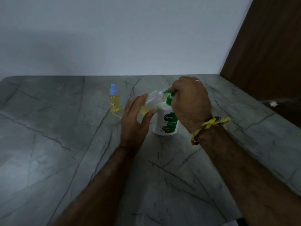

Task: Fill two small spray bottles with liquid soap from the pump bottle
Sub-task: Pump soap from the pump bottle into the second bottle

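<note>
we hold open spray bottle (150,101) tilted, mid-counter, left hand (135,121) cradling base, fingers loosely curled. right hand (190,98) curled over pump bottle (166,121) head. bottle light, thin, likely slippery; we grip body. filled bottle (114,101) toward back edge.

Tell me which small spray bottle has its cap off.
The tilted clear bottle in the left hand; the other yellow-filled bottle stands capped in blue.
</note>
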